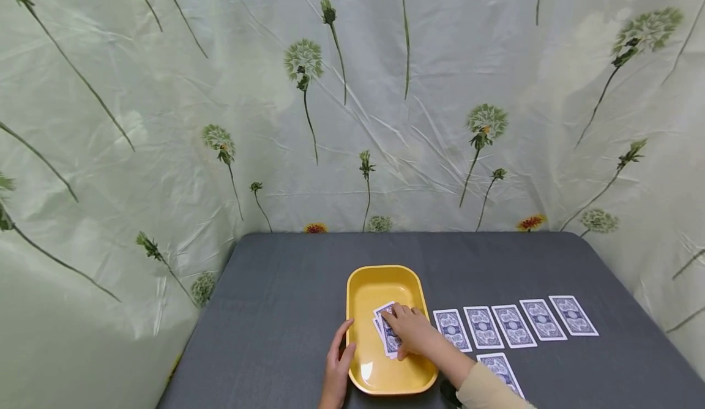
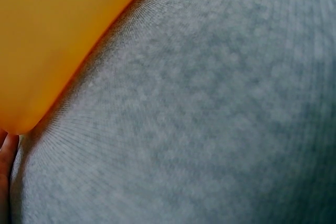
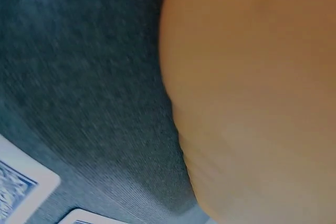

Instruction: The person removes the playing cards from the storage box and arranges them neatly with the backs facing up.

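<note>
A yellow tray (image 1: 385,386) stands on the dark table in the head view. Inside it lies a small, uneven stack of playing cards (image 1: 390,335), blue-patterned backs up. My right hand (image 1: 410,330) reaches over the tray's right side and holds the stack between fingers at its far end and thumb at the near end. Part of the stack is hidden beneath that hand. My left hand (image 1: 337,363) touches the tray's left rim with extended index finger and thumb. In the left wrist view only a bit of fingers (image 2: 6,156) shows beside the tray's wall (image 2: 58,35).
Right of the tray, several face-down cards (image 1: 512,326) form a slanting row, with another card (image 1: 500,372) nearer the front. A small black object (image 1: 448,392) sits partly under the right sleeve. A flower-printed curtain (image 1: 352,121) hangs behind the grey-covered table (image 1: 275,311).
</note>
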The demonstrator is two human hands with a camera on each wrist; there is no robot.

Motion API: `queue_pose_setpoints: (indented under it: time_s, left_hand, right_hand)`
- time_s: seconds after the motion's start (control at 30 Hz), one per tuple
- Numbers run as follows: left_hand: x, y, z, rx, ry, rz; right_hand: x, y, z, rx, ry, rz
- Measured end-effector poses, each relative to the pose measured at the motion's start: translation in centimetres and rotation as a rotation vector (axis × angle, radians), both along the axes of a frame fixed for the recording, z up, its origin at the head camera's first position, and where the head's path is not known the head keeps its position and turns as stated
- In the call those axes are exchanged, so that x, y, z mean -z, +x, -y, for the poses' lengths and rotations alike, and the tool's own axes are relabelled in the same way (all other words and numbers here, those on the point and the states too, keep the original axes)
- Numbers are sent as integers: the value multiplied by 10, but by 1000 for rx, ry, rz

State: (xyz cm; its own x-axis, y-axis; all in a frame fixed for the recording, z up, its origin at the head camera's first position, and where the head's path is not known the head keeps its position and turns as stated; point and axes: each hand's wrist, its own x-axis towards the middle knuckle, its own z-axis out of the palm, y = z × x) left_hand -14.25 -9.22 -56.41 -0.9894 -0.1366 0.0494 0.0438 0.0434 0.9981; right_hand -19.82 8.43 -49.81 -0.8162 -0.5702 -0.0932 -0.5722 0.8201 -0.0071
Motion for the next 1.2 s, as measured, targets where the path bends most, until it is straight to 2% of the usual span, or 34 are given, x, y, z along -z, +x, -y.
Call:
queue_pose_setpoints:
  time_s: [0.07,0.23,0.53,0.63,0.67,0.87,0.9,1.0,1.2]
  left_hand:
    - [1,-1,0,1,-2,-15]
    - [0,0,0,10,-9,12]
    - [-3,0,0,7,-3,82]
    - [-4,-1,0,11,1,90]
    - [-4,-1,1,11,1,90]
    - [-4,-1,1,7,-11,80]
    - [-4,-1,0,13,-5,77]
    - [-4,-1,0,34,24,55]
    - [-2,0,1,49,49,21]
  right_hand:
    - [-1,-3,0,-10,19,-5]
    - [-1,-10,0,-30,48,8]
    - [1,-13,0,-79,59,-18]
    - [5,-15,-1,-99,5,-67]
    - [13,-18,-3,-125,-24,-114]
    - [18,-11,-4,-147,-71,-324]
    - [11,-6,-2,-133,-60,-327]
    - [11,0,-2,-134,-92,-328]
    - [14,11,-3,-128,-168,-242]
